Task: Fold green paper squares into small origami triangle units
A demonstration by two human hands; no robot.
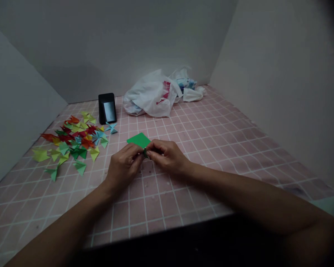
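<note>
My left hand [125, 160] and my right hand [167, 155] meet over the middle of the table, fingertips pinched together. Between them is a small piece of dark green folded paper [145, 152], mostly hidden by the fingers. Just beyond the hands, a bright green square of paper [139, 139] lies flat, its near part covered by them. To the left spreads a pile of folded paper shapes [75, 142] in red, orange, yellow, green and light blue, some with pointed wings.
A black phone-like device [107, 108] leans upright behind the paper pile. White plastic bags [153, 94] lie crumpled at the back, with a blue-and-white package [185, 83] beside them. Pale walls close in a table covered with pink checked cloth [211, 133].
</note>
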